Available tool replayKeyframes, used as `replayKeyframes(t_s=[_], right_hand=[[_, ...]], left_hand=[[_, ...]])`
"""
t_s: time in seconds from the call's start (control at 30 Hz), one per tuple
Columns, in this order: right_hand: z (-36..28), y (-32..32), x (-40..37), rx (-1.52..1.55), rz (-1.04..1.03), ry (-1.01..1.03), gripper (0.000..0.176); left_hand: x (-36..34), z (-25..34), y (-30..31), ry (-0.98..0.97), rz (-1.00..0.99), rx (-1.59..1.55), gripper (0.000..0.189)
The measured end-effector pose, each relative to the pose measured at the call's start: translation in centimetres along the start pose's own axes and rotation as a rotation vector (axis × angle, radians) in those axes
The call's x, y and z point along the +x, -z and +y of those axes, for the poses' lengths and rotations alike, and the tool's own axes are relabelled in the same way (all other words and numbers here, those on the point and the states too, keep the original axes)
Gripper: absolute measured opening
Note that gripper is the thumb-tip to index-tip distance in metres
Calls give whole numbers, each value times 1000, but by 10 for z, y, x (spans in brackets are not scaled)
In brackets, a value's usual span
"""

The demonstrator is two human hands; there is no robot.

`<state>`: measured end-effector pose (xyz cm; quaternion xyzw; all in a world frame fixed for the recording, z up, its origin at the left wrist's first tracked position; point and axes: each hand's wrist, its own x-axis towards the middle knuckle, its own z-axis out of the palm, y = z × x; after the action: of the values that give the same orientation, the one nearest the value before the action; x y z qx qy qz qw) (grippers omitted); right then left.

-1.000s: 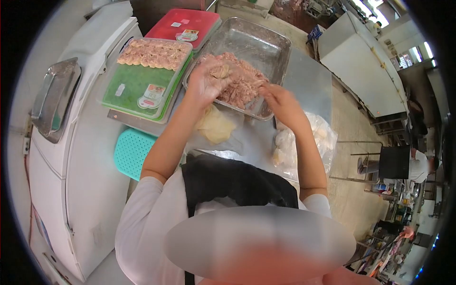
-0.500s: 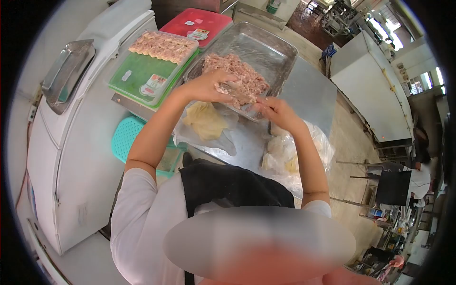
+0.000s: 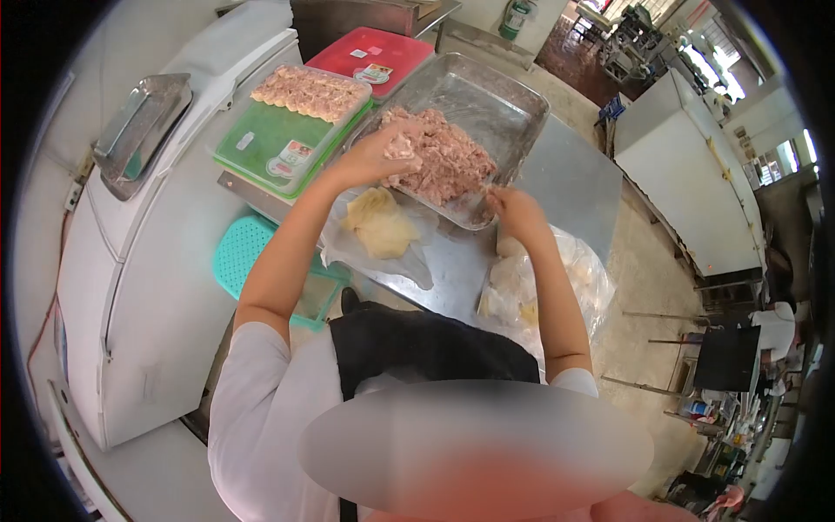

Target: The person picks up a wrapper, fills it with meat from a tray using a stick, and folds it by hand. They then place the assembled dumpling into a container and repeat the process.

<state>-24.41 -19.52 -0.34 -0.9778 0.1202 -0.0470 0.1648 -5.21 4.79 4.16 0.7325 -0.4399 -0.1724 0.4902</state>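
Observation:
My left hand (image 3: 376, 159) is raised over the near left corner of a metal tray (image 3: 515, 87) and holds a dumpling wrapper with a lump of filling (image 3: 402, 146) in its palm. The tray holds a mound of minced meat (image 3: 445, 163). My right hand (image 3: 515, 209) is at the tray's near rim, fingers pinched on a small flat stick whose tip reaches the meat. A stack of pale wrappers (image 3: 379, 226) lies on the steel table below my left hand.
A green tray (image 3: 271, 150) carries a row of finished dumplings (image 3: 310, 90), with a red-lidded box (image 3: 374, 50) behind it. A plastic bag of dough (image 3: 541, 280) sits under my right arm. A teal basket (image 3: 245, 259) and a white freezer (image 3: 148, 278) are on the left. A person (image 3: 772, 322) sits far right.
My left hand lifted away from the right hand and curled around the wrapper. My right hand drew back to the tray's near rim. The view shifted slightly.

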Motion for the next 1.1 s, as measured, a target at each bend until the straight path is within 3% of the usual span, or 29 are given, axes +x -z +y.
replayKeyframes(t_s=[0.1,0.13,0.2,0.23,0.3,0.43,0.5,0.53,0.63,0.7,0.73,0.83,1.0,1.1], right_hand=[[-20,26,-14,435,177,41,26],[-30,24,-14,456,182,141,26],[-52,18,-13,494,198,334,27],[-53,20,-13,486,118,289,27],[-57,28,-10,468,-43,196,26],[-94,64,-19,0,168,139,25],[-114,51,-20,-49,255,177,25],[-114,50,-16,-40,272,190,25],[-125,62,-2,-7,274,162,27],[-155,81,-4,29,199,30,27],[-163,71,-1,28,209,68,27],[-182,20,18,97,233,142,28],[-205,-8,38,371,210,76,28],[-188,-32,20,521,275,-149,31]], left_hand=[[-1,8,5,-250,-21,82,45],[-1,9,7,-297,-63,108,43],[3,15,9,-230,-205,130,41],[5,16,9,-200,-279,140,40],[7,8,11,-222,-235,280,41],[2,-12,11,-178,3,218,46],[10,-15,25,-296,-97,158,44],[13,-16,31,-354,-148,127,43],[11,-21,55,-79,-253,-44,42],[5,-19,70,-228,-165,-44,41],[2,-20,78,-297,-122,-50,41],[2,-35,108,-324,-284,-78,46],[-9,-74,161,-137,-139,133,51],[-13,-114,206,-26,-94,48,54]])
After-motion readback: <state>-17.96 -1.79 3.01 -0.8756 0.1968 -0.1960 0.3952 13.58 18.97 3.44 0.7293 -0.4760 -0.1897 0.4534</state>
